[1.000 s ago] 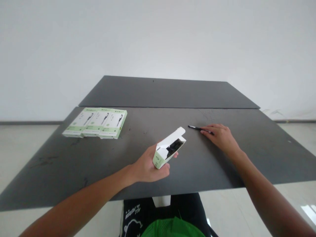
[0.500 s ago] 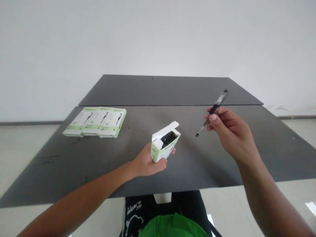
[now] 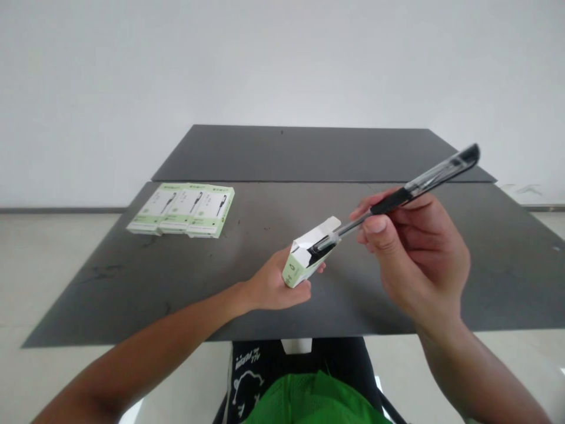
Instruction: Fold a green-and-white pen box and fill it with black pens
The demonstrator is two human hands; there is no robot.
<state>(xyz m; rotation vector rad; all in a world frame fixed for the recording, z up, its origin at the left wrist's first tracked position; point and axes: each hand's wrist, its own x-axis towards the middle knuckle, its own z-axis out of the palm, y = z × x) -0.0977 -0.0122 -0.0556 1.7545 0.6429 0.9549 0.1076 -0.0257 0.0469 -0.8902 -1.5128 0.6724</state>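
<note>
My left hand [image 3: 276, 285] is wrapped round a small white and light-green box [image 3: 296, 270], tilted with its top flap raised. Dark contents show in the mouth of that box, but I cannot make out what they are. Between thumb and fingers my right hand [image 3: 415, 253] pinches a black-capped pen [image 3: 391, 201] with a clear barrel and a dark grip. The pen slants down to the left, its lower end at the box's opening; whether that end is inside or just over it I cannot tell.
Several flat white and green boxes [image 3: 180, 209] with a pen picture lie overlapping on the left of the dark grey table [image 3: 247, 259]. A seam runs across the table toward its far section [image 3: 304, 154]. A pale wall stands behind.
My right hand has brought the pen leftward, so its lower end now meets the box's opening. The view has shifted slightly, and my left hand still holds the box.
</note>
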